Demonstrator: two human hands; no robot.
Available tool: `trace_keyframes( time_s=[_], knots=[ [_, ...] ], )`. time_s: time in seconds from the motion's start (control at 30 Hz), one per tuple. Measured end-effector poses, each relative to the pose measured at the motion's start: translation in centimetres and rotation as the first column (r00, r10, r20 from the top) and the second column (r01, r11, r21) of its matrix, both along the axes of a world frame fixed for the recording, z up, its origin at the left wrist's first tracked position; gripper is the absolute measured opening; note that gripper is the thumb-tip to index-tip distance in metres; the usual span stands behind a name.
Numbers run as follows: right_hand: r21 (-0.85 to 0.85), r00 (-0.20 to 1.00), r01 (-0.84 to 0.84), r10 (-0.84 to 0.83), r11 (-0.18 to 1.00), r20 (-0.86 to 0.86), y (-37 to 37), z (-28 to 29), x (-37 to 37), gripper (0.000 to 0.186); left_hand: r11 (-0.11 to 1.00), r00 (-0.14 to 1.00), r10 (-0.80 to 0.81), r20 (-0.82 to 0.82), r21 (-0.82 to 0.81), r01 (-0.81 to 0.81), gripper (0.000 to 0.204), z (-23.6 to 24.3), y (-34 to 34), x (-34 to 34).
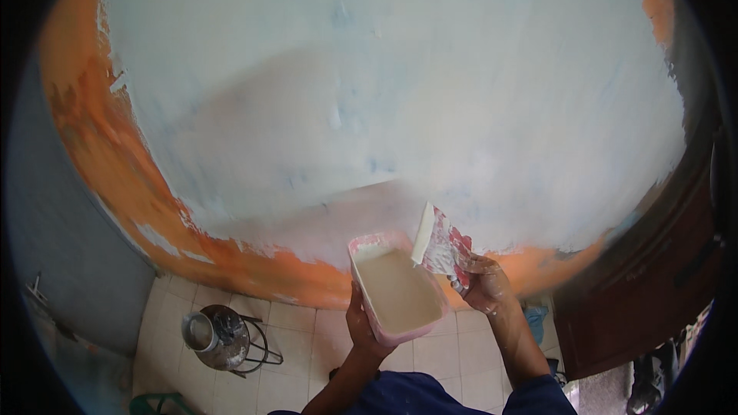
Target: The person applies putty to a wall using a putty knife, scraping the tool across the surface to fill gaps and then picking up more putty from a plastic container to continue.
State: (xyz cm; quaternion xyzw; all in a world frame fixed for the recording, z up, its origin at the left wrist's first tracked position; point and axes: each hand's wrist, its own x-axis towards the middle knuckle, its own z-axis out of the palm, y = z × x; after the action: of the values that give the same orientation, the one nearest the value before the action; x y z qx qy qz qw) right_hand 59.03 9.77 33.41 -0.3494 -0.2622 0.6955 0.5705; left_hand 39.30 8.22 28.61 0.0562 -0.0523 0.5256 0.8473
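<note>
My left hand (pixel 361 321) grips a pink rectangular tub (pixel 402 332) from its left side. Off-white filler paste (pixel 400 288) lies inside it, smeared up the walls. In my right hand (pixel 486 286) is a wide putty knife (pixel 442 244), its blade coated with paste and a thick white bead along the edge. The blade is tilted up beside the tub's upper right rim; whether they touch I cannot tell. Beyond both hands stands a wall (pixel 400 107) with a large whitish coat over most of it and orange paint around its borders.
To the left, a round stool (pixel 223 338) with metal legs bears a metal pot (pixel 200 332). A green plastic seat (pixel 161 403) shows at the lower left edge. A dark brown door (pixel 638 300) stands at the right, near a blue bag (pixel 536 323) on the tiled floor (pixel 438 357).
</note>
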Motion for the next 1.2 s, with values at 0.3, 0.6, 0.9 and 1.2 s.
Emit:
trace_keyframes(
  time_s=[0.3,0.6,0.9,1.2],
  knots=[
    [-0.021,0.990,0.048,-0.045,0.999,0.133,0.3,1.8,-0.5,0.024,1.000,1.000,-0.001,0.013,-0.022,0.001,0.056,-1.1,0.1,-0.4],
    [-0.068,0.991,-0.025,0.034,0.997,0.129,1.5,1.2,0.2,0.022,0.991,0.998,0.060,-0.028,-0.118,-0.063,0.047,-2.7,0.8,-0.3],
    [-0.083,0.982,-0.055,0.069,0.995,0.177,2.3,1.0,0.4,0.021,0.985,0.998,0.051,-0.021,-0.162,-0.054,0.048,-3.3,1.5,0.0],
    [-0.097,0.994,-0.004,0.015,0.995,0.112,2.2,1.4,0.4,0.025,0.994,0.998,0.050,-0.048,-0.100,-0.054,0.058,-2.9,1.4,0.2]
  ],
)
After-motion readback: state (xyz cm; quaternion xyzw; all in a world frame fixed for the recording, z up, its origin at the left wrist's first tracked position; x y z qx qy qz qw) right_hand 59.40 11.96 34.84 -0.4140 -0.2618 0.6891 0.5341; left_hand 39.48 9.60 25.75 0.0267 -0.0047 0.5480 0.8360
